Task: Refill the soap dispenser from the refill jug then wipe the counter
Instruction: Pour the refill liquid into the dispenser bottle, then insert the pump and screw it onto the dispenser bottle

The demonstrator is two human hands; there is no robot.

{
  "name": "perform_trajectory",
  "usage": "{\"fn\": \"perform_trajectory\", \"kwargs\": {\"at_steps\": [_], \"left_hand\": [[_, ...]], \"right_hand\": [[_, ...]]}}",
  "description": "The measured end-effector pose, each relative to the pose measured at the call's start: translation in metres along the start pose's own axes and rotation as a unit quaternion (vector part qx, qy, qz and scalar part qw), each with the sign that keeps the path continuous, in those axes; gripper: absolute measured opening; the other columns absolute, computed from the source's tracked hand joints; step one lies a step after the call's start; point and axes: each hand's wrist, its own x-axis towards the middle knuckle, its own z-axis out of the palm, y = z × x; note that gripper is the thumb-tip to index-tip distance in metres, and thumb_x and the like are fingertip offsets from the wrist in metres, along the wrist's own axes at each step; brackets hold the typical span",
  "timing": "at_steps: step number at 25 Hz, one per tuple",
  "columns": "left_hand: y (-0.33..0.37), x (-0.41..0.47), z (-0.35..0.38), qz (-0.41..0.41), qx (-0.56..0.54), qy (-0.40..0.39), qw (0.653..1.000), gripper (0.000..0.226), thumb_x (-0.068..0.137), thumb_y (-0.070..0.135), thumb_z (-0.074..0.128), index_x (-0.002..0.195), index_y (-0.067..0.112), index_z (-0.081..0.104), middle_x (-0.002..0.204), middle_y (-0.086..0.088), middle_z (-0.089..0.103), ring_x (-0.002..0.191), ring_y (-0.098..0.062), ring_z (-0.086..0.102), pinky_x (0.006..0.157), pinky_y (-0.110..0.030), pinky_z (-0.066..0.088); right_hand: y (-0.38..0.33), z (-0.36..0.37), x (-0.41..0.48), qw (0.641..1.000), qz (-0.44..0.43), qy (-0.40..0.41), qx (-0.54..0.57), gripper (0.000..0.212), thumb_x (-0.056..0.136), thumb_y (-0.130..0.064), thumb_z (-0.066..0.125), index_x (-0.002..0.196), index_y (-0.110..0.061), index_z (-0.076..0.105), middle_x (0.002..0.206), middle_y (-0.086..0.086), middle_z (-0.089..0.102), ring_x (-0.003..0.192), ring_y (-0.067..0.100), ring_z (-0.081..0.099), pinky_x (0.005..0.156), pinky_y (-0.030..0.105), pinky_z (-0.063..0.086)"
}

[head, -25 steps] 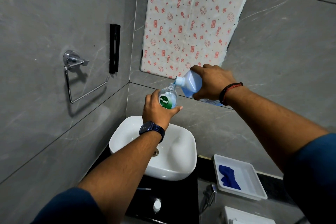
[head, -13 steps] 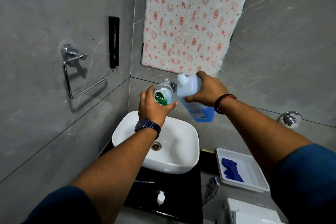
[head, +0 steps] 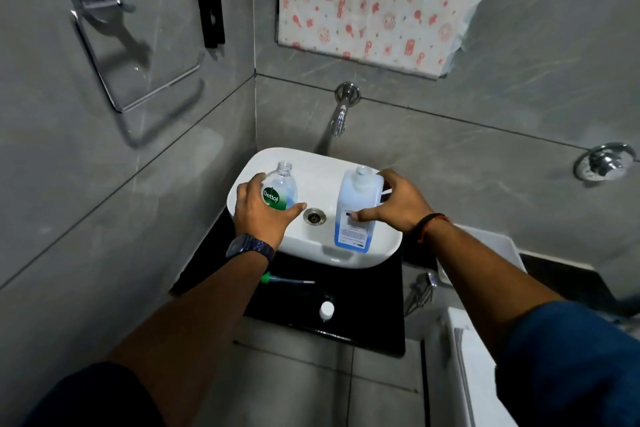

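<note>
My left hand [head: 261, 211] grips the clear soap dispenser bottle [head: 281, 189] with the green label, upright and uncapped, over the left side of the white basin [head: 313, 255]. My right hand [head: 394, 206] holds the refill jug [head: 356, 215], a tall white bottle with blue liquid low inside, upright and open-topped over the basin's right side. The two bottles are apart, with the drain [head: 314, 216] between them. The pump head with its tube [head: 285, 279] and a small white cap [head: 326, 309] lie on the black counter [head: 367, 305] in front of the basin.
A wall tap [head: 341, 111] juts out above the basin. A chrome towel ring [head: 114, 45] hangs on the left wall, a valve [head: 602, 161] on the right wall. A patterned sheet [head: 377, 0] covers the wall above. A white tray edge [head: 485, 243] shows behind my right forearm.
Both bottles have come down from chest height to just over the basin and moved apart. The jug went from tilted at the dispenser's mouth to upright. The view tipped downward.
</note>
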Motion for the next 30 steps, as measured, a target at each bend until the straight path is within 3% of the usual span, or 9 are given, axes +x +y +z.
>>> {"fn": "perform_trajectory", "kwargs": {"at_steps": [2,5,8,14,17,21,26,28,30], "left_hand": [[-0.030,-0.012,0.000,-0.008,0.015,-0.001,1.000,0.085,0.040,0.045,0.089,0.113,0.022,0.053,0.113,-0.006,0.055,0.096,-0.026,0.058,0.080,-0.035,0.049],[-0.074,-0.026,-0.003,-0.032,0.027,0.011,0.999,0.077,0.038,0.041,0.090,0.105,0.021,0.057,0.106,-0.009,0.061,0.092,-0.031,0.060,0.074,-0.038,0.050],[-0.119,-0.032,-0.010,-0.049,0.024,0.008,0.998,0.066,0.042,0.041,0.090,0.096,0.028,0.053,0.100,-0.008,0.064,0.089,-0.028,0.059,0.072,-0.032,0.046],[-0.185,-0.025,-0.017,-0.114,0.059,0.028,0.991,0.078,0.047,0.046,0.088,0.111,0.017,0.054,0.114,-0.014,0.062,0.104,-0.035,0.057,0.083,-0.048,0.050],[-0.204,-0.022,-0.010,-0.099,0.071,0.025,0.992,0.076,0.047,0.038,0.090,0.108,0.011,0.055,0.112,-0.017,0.061,0.104,-0.034,0.056,0.083,-0.043,0.046],[-0.223,-0.030,-0.001,-0.100,0.053,0.029,0.993,0.077,0.047,0.038,0.090,0.109,0.014,0.053,0.115,-0.015,0.060,0.106,-0.030,0.054,0.085,-0.033,0.041],[-0.227,-0.032,0.002,-0.107,0.055,0.039,0.992,0.083,0.046,0.041,0.090,0.115,0.017,0.050,0.121,-0.013,0.057,0.110,-0.028,0.051,0.088,-0.032,0.039],[-0.226,-0.032,0.001,-0.107,0.054,0.037,0.992,0.084,0.046,0.040,0.090,0.116,0.019,0.049,0.121,-0.013,0.057,0.110,-0.028,0.052,0.088,-0.031,0.038],[-0.227,-0.031,0.000,-0.106,0.051,0.034,0.992,0.084,0.045,0.040,0.090,0.115,0.019,0.049,0.120,-0.013,0.057,0.109,-0.028,0.052,0.088,-0.029,0.038]], "right_hand": [[0.026,0.019,-0.009,0.999,0.013,-0.033,0.008,0.069,0.045,-0.031,0.093,0.102,-0.017,0.057,0.100,0.003,0.065,0.090,0.022,0.061,0.076,0.037,0.054],[0.062,0.041,-0.023,0.997,0.035,-0.060,0.023,0.069,0.044,-0.035,0.092,0.102,-0.025,0.055,0.100,-0.005,0.064,0.088,0.014,0.062,0.069,0.027,0.053],[0.099,0.061,-0.033,0.996,0.054,-0.070,0.026,0.068,0.044,-0.033,0.092,0.100,-0.028,0.054,0.099,-0.007,0.064,0.088,0.010,0.063,0.072,0.031,0.056],[0.152,0.085,-0.035,0.995,0.054,-0.071,0.040,0.065,0.046,-0.023,0.094,0.098,-0.029,0.054,0.096,-0.008,0.065,0.088,0.008,0.064,0.069,0.023,0.055],[0.172,0.096,-0.037,0.994,0.046,-0.067,0.070,0.066,0.046,-0.019,0.094,0.099,-0.031,0.056,0.098,-0.007,0.066,0.088,0.007,0.064,0.071,0.018,0.052],[0.188,0.103,-0.040,0.991,0.045,-0.058,0.109,0.070,0.048,-0.013,0.093,0.107,-0.029,0.057,0.102,-0.004,0.067,0.095,0.014,0.064,0.081,0.028,0.053],[0.187,0.101,-0.044,0.993,0.048,-0.053,0.095,0.085,0.043,-0.032,0.093,0.107,-0.040,0.038,0.101,-0.017,0.063,0.091,0.004,0.064,0.069,0.017,0.052],[0.181,0.102,-0.050,0.996,0.042,-0.046,0.061,0.090,0.040,-0.049,0.092,0.108,-0.043,0.032,0.101,-0.027,0.059,0.093,-0.004,0.060,0.071,0.012,0.050],[0.173,0.104,-0.058,1.000,0.011,0.000,-0.011,0.087,0.046,-0.066,0.082,0.112,-0.038,0.034,0.105,-0.025,0.053,0.098,-0.002,0.056,0.079,0.020,0.049]]}}
